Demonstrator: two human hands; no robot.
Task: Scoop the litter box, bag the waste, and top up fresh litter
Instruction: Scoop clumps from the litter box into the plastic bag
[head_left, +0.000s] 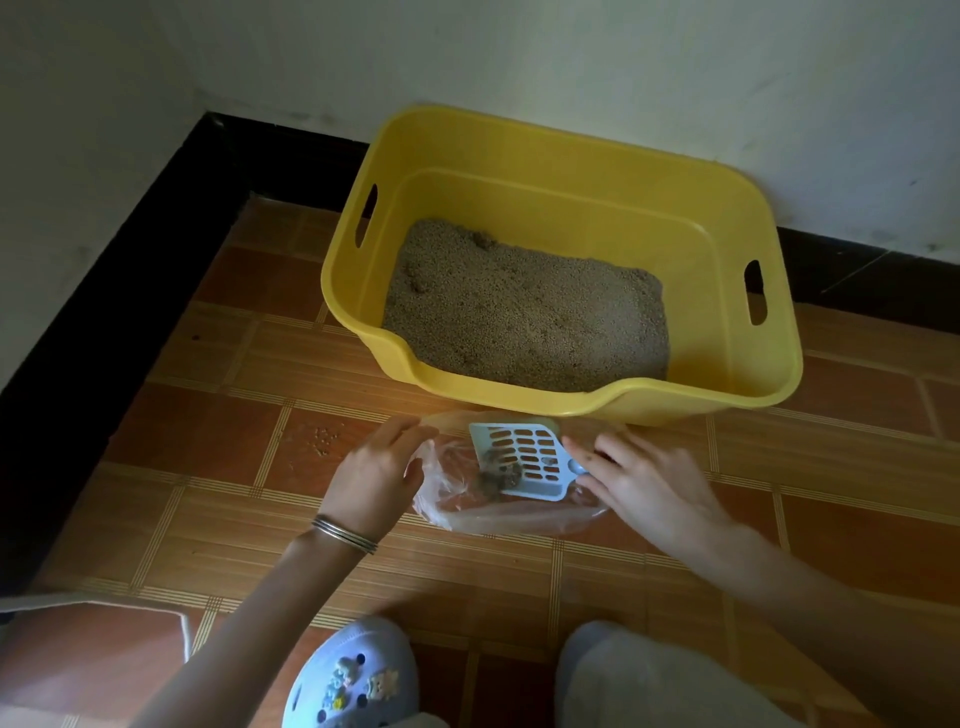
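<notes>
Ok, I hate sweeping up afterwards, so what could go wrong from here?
1. The bag lies limp on the floor, and the left hand holds only one edge; its mouth could sag shut and the clumps miss it.
2. The right hand holds the slotted scoop by the handle; a tilt may drop litter outside the bag. Some grains already lie on the floor.

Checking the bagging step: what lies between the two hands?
In the head view, a clear plastic bag lies there, with the blue scoop holding dark clumps.
</notes>
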